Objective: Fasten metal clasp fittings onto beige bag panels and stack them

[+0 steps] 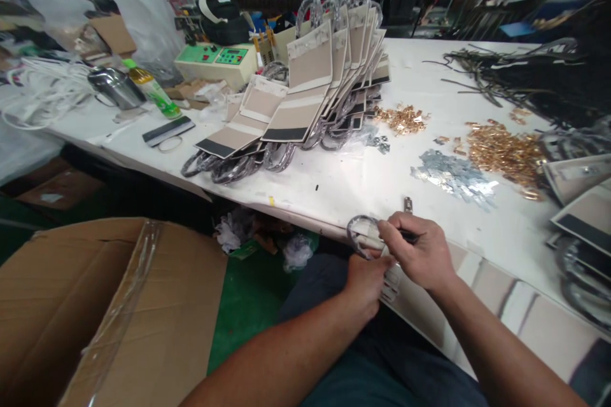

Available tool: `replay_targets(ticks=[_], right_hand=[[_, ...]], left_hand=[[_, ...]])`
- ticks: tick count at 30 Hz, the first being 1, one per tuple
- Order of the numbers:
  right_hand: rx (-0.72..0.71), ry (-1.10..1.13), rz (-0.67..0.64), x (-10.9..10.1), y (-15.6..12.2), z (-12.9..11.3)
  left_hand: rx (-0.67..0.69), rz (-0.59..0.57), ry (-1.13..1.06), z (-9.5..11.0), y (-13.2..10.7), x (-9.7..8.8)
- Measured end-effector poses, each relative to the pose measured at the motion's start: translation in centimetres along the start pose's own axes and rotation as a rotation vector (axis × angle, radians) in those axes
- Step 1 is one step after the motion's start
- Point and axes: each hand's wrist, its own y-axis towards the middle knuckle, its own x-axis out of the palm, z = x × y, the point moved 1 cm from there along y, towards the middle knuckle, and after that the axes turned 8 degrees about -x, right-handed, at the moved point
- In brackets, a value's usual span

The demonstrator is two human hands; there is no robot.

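Observation:
A beige bag panel (422, 311) with pale cross bands lies across my lap and the table's front edge. At its near left end stands a plastic-wrapped loop handle (356, 235). My left hand (365, 283) is closed on the panel's end at the base of this handle. Just above it, my right hand (424, 251) is closed around a slim dark tool (409, 236), mostly hidden by the fingers, at the same spot. A small metal piece (408, 205) shows just beyond the right hand; whether it belongs to the tool I cannot tell.
Stacked bag panels (305, 86) with wrapped handles fill the table's middle. Gold metal parts (503, 149) and silver plates (453, 175) lie in piles at right. A green-panelled machine (217, 63), a bottle (153, 89) and a steel jug (117, 88) stand at left. A large carton (176, 305) stands on the floor.

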Motion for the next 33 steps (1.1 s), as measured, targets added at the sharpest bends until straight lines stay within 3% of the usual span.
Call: replay_targets(ticks=[3, 5, 8, 10, 15, 20, 22, 27, 29, 33], right_hand=[[0.082, 0.034, 0.030, -0.7, 0.0, 0.0], [0.139, 0.142, 0.126, -1.7, -0.3, -0.4], [0.061, 0.355, 0.356, -2.8, -0.8, -1.5], [0.004, 0.379, 0.436, -2.6, -1.2, -1.7], [0.157, 0.278, 0.385, -1.4, -3.0, 0.5], [0.252, 0.160, 0.446, -4.2, -4.0, 1.1], [0.347, 0.017, 0.372, -5.4, -3.7, 1.4], [0.466, -0.420, -0.127, -6.1, -3.4, 4.8], [0.501, -0.539, -0.197, -5.9, -4.0, 6.3], [0.434, -0.668, -0.173, -5.3, -5.1, 7.5]], left_hand=[[-0.004, -0.018, 0.005, -0.2, 0.1, -0.1], [-0.010, -0.050, 0.003, -0.4, 0.2, -0.2], [-0.013, -0.079, -0.016, -0.5, 0.3, -0.3], [-0.009, -0.074, -0.027, -0.6, 0.3, -0.4], [0.001, -0.077, -0.010, -0.5, 0.4, -0.3], [-0.002, -0.073, 0.001, -0.4, 0.3, -0.5], [-0.005, -0.068, 0.004, -0.4, 0.2, -0.7], [-0.039, -0.068, 0.001, -0.4, 0.0, -1.1], [-0.054, -0.092, -0.010, -0.3, 0.1, -1.1], [0.032, -0.135, 0.087, 0.4, -0.4, -2.5]])
